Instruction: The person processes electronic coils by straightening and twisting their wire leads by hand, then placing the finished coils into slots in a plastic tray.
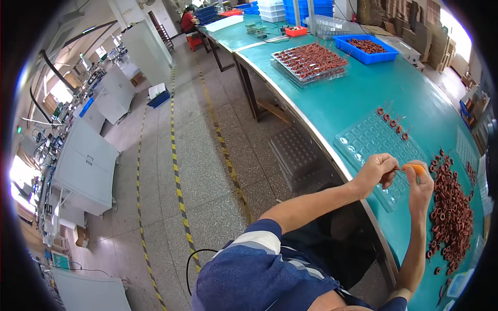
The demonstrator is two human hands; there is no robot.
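Observation:
My right hand [421, 187] is closed around an orange-handled tool [417, 168], whose thin tip points toward my left hand. My left hand [377, 171] is pinched at that tip; what its fingers hold is too small and covered to make out. Both hands are above a clear plastic tray [363, 140] with round pockets. Several reddish-brown ring coils [392, 123] with thin wire leads sit in a row along the tray's far edge. Beside my right hand a large heap of loose ring coils [451, 217] lies on the green table [321, 103].
Farther up the table stand stacked clear trays filled with coils [309, 62], a blue bin of coils [366, 49] and a small red box [296, 31]. Below the table edge is a stack of dark trays [294, 155]. Another person [189, 20] sits at the far end.

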